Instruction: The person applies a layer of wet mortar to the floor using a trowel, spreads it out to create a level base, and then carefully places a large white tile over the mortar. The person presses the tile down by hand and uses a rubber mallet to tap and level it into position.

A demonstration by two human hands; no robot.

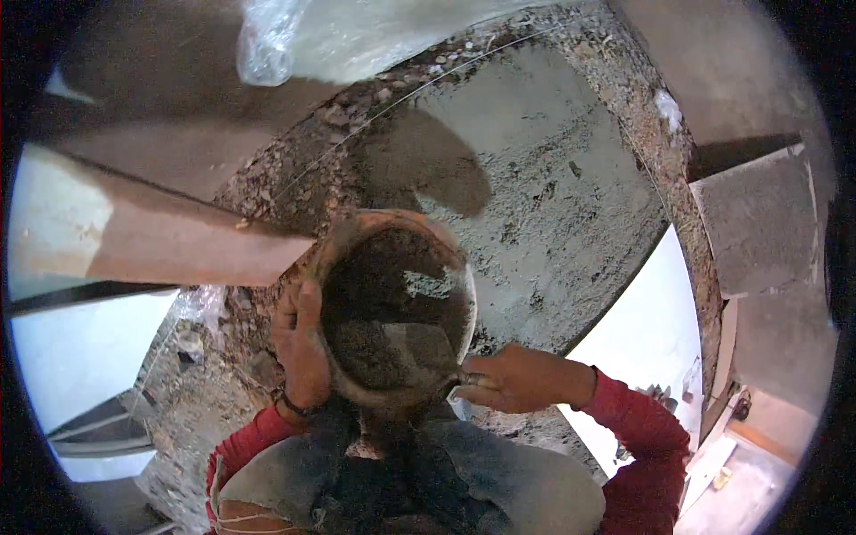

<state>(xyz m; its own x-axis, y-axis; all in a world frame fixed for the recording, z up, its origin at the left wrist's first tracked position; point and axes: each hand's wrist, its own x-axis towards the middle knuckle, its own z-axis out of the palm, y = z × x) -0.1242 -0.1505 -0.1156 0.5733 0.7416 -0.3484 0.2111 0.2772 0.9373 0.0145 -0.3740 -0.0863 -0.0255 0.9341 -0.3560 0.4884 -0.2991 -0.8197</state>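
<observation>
A round, mortar-stained bucket [465,294] is above my lap in the centre, with dark wet grey mix [366,294] inside and a paler flat patch in its lower half. My left hand [303,348] grips the bucket's left side, fingers wrapped along the outside. My right hand [522,379] is closed at the bucket's lower right rim; what its fingers hold is too small and hidden to make out.
Wet grey mortar [562,178] covers the ground ahead, bordered by rubble [267,178] and a taut string [410,92]. A white sheet [633,312] lies right, a pinkish plank [178,250] left, clear plastic [267,40] at the top, and a grey panel [758,223] at far right.
</observation>
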